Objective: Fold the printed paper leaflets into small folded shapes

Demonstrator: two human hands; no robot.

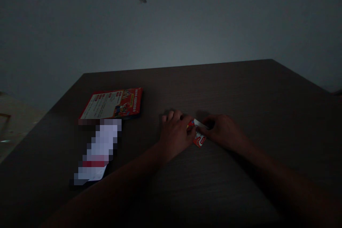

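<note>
Between my hands, on the dark table, is a small red-and-white printed card point(200, 140). My left hand point(175, 133) is closed at the card's left side, with the thumb and index finger against it and the other fingers curled near the tabletop. My right hand point(226, 130) pinches the card's right side between thumb and fingers. The hands cover part of the card, and the dim light blurs its print. I cannot tell whether it is one card or several stacked.
A flat red box point(128, 103) with printed text lies at the left on the wood-grain table point(213, 89). Nearer me, beside my left forearm, is a phone point(98, 149) with a lit, pixelated screen. A pale wall point(213, 17) stands behind the table's far edge.
</note>
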